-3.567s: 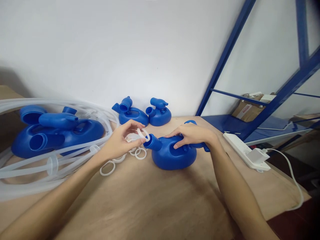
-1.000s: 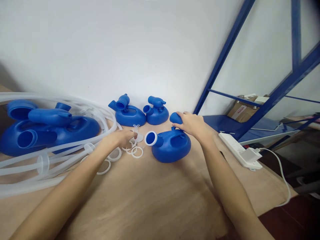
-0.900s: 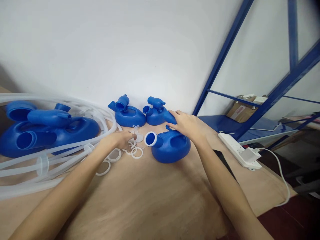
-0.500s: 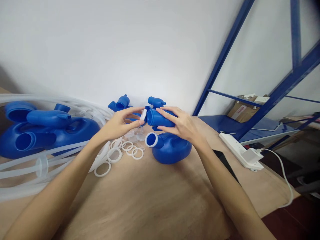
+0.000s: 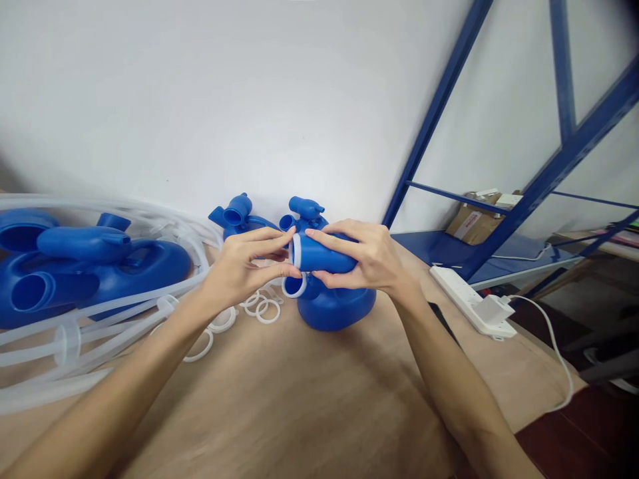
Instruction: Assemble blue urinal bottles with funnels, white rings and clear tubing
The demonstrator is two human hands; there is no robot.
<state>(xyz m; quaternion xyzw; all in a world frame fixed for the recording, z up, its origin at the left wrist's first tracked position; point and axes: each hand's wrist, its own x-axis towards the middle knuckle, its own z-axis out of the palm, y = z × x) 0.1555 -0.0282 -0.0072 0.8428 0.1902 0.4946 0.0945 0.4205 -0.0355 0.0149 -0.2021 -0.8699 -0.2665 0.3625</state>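
Observation:
My right hand (image 5: pixel 367 256) is wrapped round a blue plastic spout piece (image 5: pixel 324 253), held level with its round mouth facing left. A white ring (image 5: pixel 297 251) sits round that mouth. Thumb and fingertips of my left hand (image 5: pixel 252 261) are closed on the ring's edge. Just below stands a blue plastic jug (image 5: pixel 337 309) with a white ring (image 5: pixel 294 286) on its neck; my hands partly hide it. Several loose white rings (image 5: pixel 268 311) lie on the table below my left hand.
Blue jugs and spout pieces (image 5: pixel 84 244) and coiled clear tubing (image 5: pixel 67 342) lie at the left. More blue pieces (image 5: pixel 305 207) stand by the wall. At the right are a power strip (image 5: pixel 472 303), a dark flat object (image 5: pixel 442 319) and a blue metal shelf (image 5: pixel 439 246).
My left hand has moved right and brought the white ring from beside the spout piece onto its mouth. The view has shifted slightly.

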